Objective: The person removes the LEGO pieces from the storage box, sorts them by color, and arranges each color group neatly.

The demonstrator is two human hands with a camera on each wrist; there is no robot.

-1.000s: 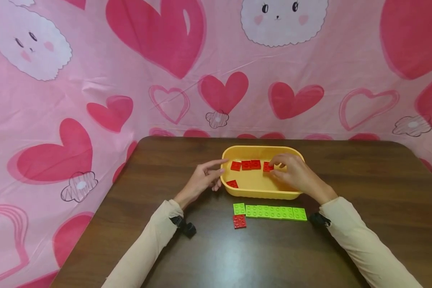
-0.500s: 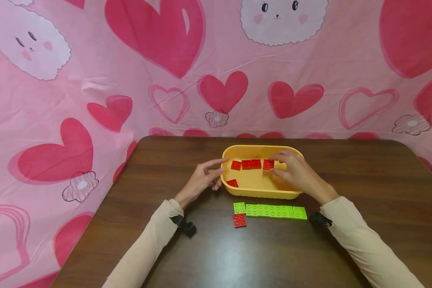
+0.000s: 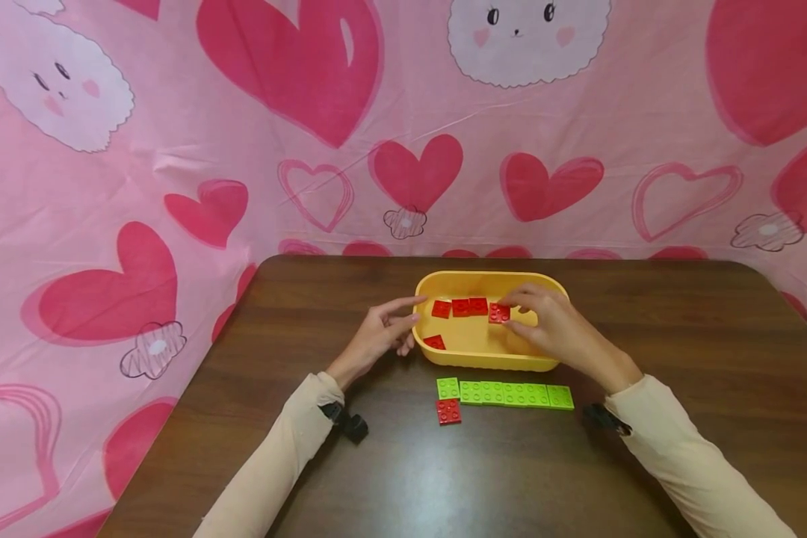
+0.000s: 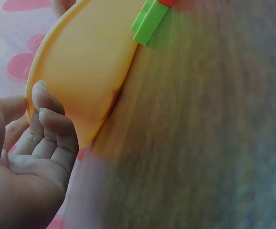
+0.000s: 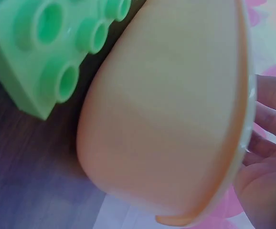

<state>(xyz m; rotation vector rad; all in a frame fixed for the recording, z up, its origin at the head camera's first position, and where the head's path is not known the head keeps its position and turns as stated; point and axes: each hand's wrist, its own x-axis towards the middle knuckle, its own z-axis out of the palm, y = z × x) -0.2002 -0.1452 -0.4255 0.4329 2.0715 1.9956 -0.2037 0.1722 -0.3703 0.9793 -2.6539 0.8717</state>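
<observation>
My left hand (image 3: 374, 338) is at the left end of a yellow plastic tub (image 3: 487, 360); its index finger and thumb hold the rim. The left wrist view shows those fingers at the tub's edge (image 4: 57, 28), the others curled outside it. My right hand (image 3: 553, 323) reaches over the tub's right side and pinches a red 2x2 building brick (image 3: 499, 314) between thumb and index finger. Several other red bricks (image 3: 460, 308) lie in the tub, one (image 3: 434, 342) at its near left corner. In the right wrist view, the tub's wall hides the fingertips of the right hand (image 5: 267, 148).
In front of the tub, a row of bright green bricks (image 3: 504, 394) lies on the dark wooden table (image 3: 511, 471). A single red brick (image 3: 448, 412) sits below the row's left end. Behind the table hangs a pink heart-patterned cloth (image 3: 471, 179).
The right hand's fingers loosened a little from the red brick, then closed on it; the brick has shifted slightly toward the near left. The left hand stays at the rim.
</observation>
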